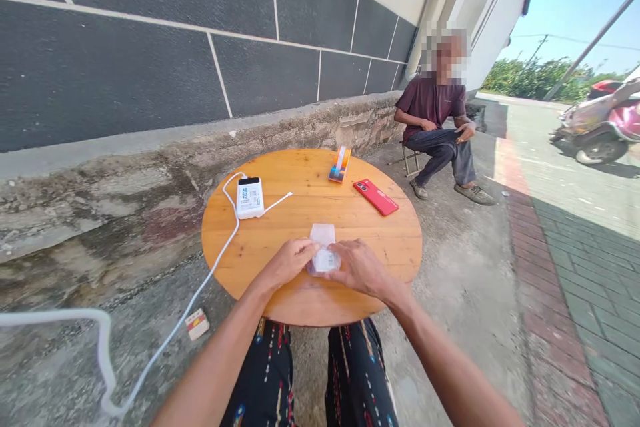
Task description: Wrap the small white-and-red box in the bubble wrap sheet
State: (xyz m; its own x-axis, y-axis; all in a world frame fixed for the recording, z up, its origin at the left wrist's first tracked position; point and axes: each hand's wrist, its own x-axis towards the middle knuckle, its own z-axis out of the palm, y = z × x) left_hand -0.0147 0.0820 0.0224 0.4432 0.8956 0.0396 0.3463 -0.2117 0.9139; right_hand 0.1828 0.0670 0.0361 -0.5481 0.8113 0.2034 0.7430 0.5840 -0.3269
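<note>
Both my hands meet over the near part of a round wooden table. My left hand and my right hand are closed on a small clear plastic packet with a white label, pinching it from either side. Its upper flap lies on the tabletop. A white power bank with a printed code sits at the table's far left, and a white cable runs from it off the edge. A red phone lies at the far right, beside an orange and white holder.
A person in a maroon shirt sits on a small stool beyond the table. A dark tiled wall and a concrete ledge run along the left. A small box lies on the ground. A scooter is parked at the right.
</note>
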